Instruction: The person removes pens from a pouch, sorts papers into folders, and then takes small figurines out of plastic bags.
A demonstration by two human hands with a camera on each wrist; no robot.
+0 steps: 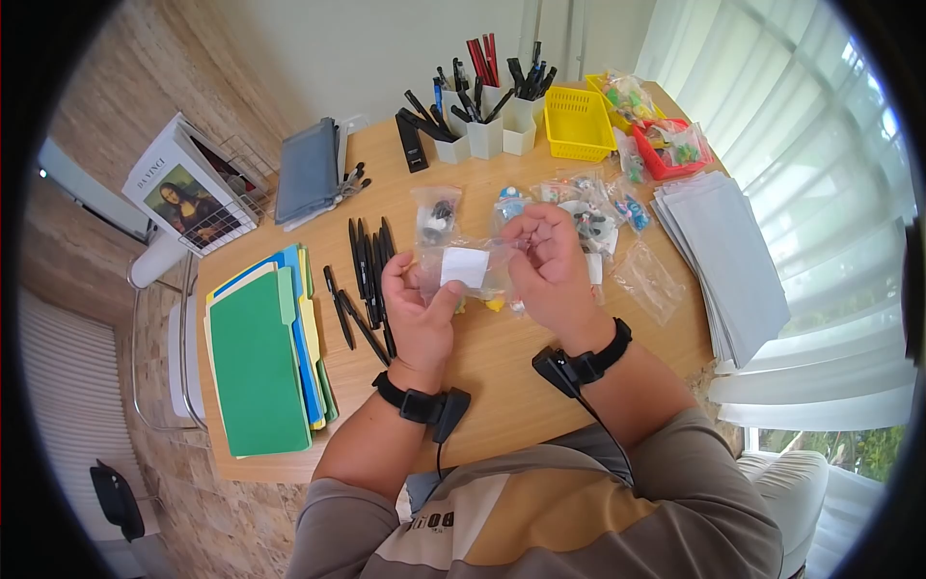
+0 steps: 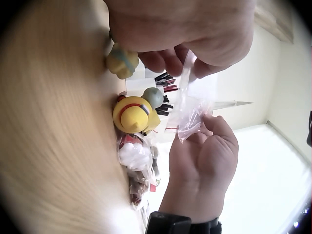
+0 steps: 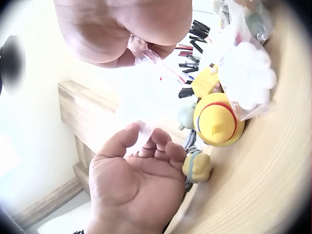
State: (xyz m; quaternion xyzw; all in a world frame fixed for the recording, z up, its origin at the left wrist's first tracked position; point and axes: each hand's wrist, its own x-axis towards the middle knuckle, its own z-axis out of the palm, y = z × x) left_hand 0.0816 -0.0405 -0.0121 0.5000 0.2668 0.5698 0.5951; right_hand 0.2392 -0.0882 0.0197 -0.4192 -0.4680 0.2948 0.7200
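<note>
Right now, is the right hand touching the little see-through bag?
Touching. The left wrist view shows it: the fingers of the right hand pinch one end of the see-through bag.

Clear plastic bag — with white paper square — raised above table

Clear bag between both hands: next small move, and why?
Probably slide the right hand's grip gently along the red-lined edge, feeling for the opening. That edge is at the right hand's end of the clear bag, while the left hand steadies the other end, by the white slip. I can't tell whether it's sealed.
</note>
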